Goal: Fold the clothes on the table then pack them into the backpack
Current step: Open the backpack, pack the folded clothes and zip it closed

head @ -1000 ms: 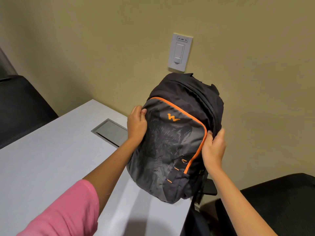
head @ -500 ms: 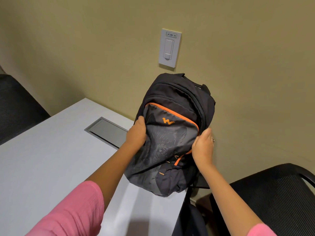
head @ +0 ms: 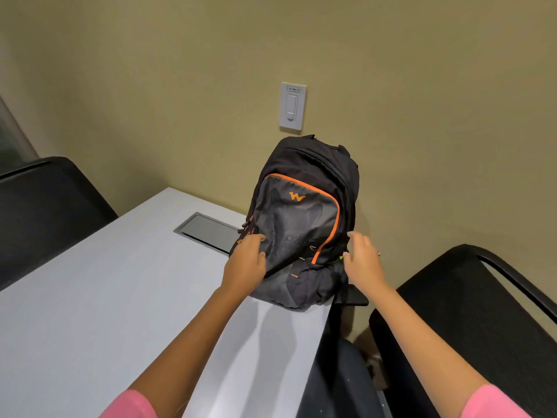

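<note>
now backpack (head: 304,218) upright, base partly hidden; left hand (head: 245,260) touching, right hand (head: 363,254) grip released.

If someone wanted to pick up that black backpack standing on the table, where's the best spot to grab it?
Probably the top of the backpack, coming straight down from above: it stands upright near the table corner, so its crown is free, while the wall blocks the back.

office/mtg rm | table (head: 90,297) w/ cable hatch (head: 208,232) | mesh chairs (head: 470,312)
</note>
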